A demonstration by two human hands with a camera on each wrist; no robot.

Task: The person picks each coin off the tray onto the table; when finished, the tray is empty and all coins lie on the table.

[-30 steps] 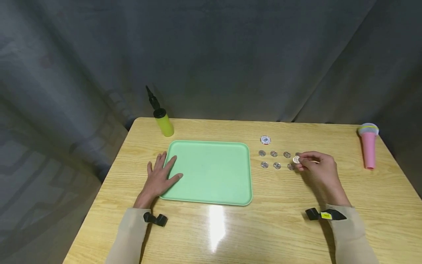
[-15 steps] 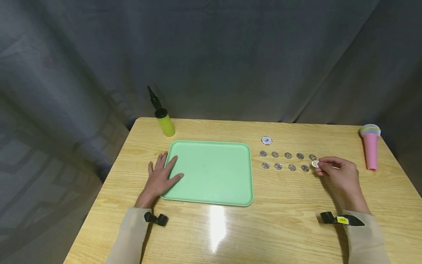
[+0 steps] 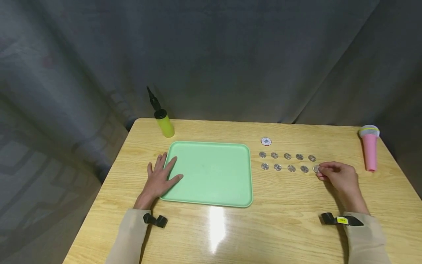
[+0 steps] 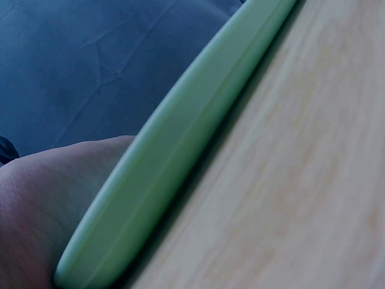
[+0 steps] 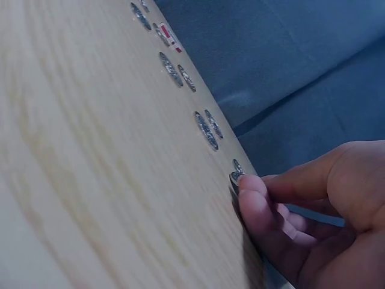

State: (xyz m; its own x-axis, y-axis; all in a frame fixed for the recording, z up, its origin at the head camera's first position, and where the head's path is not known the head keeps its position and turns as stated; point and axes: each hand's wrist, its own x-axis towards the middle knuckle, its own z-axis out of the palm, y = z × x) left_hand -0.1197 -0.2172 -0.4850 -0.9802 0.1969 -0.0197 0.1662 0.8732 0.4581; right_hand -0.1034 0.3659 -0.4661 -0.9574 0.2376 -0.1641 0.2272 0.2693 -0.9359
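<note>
At the right end of the nearer row of silver coins (image 3: 291,168), my right hand (image 3: 339,179) pinches a coin (image 3: 315,169) between thumb and fingers. In the right wrist view this pinched coin (image 5: 235,178) looks tilted, low over the wood; whether its edge touches the table is hard to tell. A second row of coins (image 3: 287,156) lies just behind. With fingers spread, my left hand (image 3: 159,180) rests over the left rim of a light green tray (image 3: 211,174). The tray's wall (image 4: 174,147) covers most of that hand in the left wrist view.
Behind the coins lies a white poker chip (image 3: 266,141) with red edge marks. A pink toy microphone (image 3: 370,150) is at the far right. At the back left is a yellow-green hand pump (image 3: 166,126) with a black nozzle. Dark curtains (image 3: 224,62) hang behind the wooden table (image 3: 263,234).
My right hand has moved right along the coins, then slightly nearer and down with the pinched coin. More laid coins now show where it was. The left hand has stayed on the tray.
</note>
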